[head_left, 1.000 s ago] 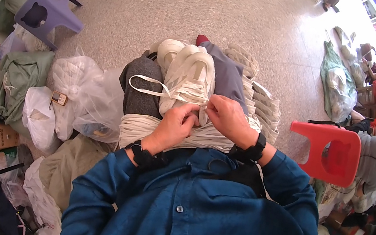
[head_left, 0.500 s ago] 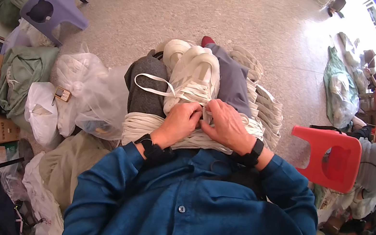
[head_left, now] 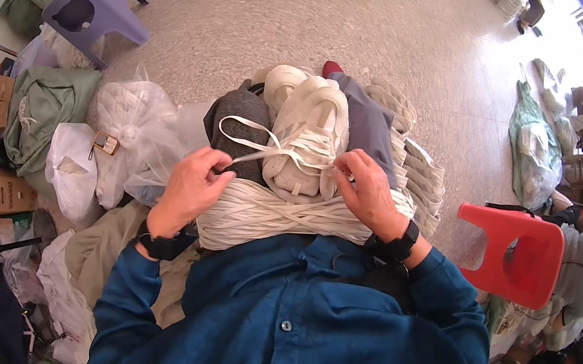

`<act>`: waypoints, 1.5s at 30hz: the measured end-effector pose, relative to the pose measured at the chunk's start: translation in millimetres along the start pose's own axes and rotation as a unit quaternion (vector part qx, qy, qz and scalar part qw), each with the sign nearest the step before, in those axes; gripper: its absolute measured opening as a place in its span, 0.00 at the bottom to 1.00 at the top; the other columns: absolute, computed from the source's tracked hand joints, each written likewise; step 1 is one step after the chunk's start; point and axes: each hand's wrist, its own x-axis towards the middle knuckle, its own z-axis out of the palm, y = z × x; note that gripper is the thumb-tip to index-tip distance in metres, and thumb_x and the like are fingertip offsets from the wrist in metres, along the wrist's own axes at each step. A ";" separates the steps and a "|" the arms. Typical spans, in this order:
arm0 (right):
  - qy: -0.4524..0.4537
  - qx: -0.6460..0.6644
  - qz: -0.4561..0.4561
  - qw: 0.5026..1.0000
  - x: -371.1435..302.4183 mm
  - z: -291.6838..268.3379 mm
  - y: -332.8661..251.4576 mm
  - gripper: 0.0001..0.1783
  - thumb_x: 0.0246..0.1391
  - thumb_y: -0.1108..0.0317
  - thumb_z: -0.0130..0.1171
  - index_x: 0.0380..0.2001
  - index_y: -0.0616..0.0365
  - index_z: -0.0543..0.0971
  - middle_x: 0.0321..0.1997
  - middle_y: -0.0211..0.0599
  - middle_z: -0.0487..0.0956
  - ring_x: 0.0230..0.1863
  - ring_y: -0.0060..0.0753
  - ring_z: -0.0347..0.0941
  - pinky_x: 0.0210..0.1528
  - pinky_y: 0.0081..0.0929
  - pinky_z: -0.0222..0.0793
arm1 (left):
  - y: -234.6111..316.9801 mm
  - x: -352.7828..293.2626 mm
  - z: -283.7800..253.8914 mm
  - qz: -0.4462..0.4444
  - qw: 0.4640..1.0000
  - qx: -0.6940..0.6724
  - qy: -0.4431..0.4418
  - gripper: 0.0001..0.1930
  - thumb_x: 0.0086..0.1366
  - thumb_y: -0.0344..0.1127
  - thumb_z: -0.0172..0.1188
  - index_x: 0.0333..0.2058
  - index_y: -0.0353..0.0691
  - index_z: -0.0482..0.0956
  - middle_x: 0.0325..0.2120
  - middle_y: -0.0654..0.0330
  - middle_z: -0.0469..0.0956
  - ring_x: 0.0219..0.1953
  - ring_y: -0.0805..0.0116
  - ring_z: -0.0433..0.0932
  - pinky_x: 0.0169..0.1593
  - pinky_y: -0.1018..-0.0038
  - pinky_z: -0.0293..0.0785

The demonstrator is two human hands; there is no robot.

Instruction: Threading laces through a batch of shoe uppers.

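So, left hand (head_left: pixel 189 185) is just left of the pale shoe (head_left: pixel 311 132), thumb and forefinger pinched on a flat white lace (head_left: pixel 258 155), other fingers curled in. Lace runs from that pinch to the shoe's lacing; slack loop sticks out on the shoe's left. Right hand (head_left: pixel 369 193) is at the shoe's right near edge, fingers bent inward, tips touching around the eyelets; can't tell if they grip lace or upper. Shoe itself is on the lap, toe pointing away from the body. Second shoe (head_left: pixel 283 79) just beyond it, to the left. Bundle of white cords (head_left: pixel 286 215) crosses the lap on the shoe's near side. Dark grey cloth (head_left: pixel 229 120) left of the shoe, purple-grey trouser leg (head_left: pixel 370 118) right of it, stacked pale shoes (head_left: pixel 423 183) past that. Red stool (head_left: pixel 539 268) well right of the shoe; clear plastic bag (head_left: pixel 136 113) to its left.
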 end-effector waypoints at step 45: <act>-0.064 -0.126 -0.051 0.989 5.0 10.3 -13.9 0.16 0.51 0.61 0.67 0.23 0.59 0.73 0.23 0.41 0.74 0.27 0.47 0.73 0.36 0.40 0.65 | 26.9 42.1 78.8 0.320 0.925 0.198 0.049 0.09 0.53 0.30 0.67 0.34 0.41 0.79 0.36 0.58 0.72 0.44 0.57 0.72 0.54 0.60 0.66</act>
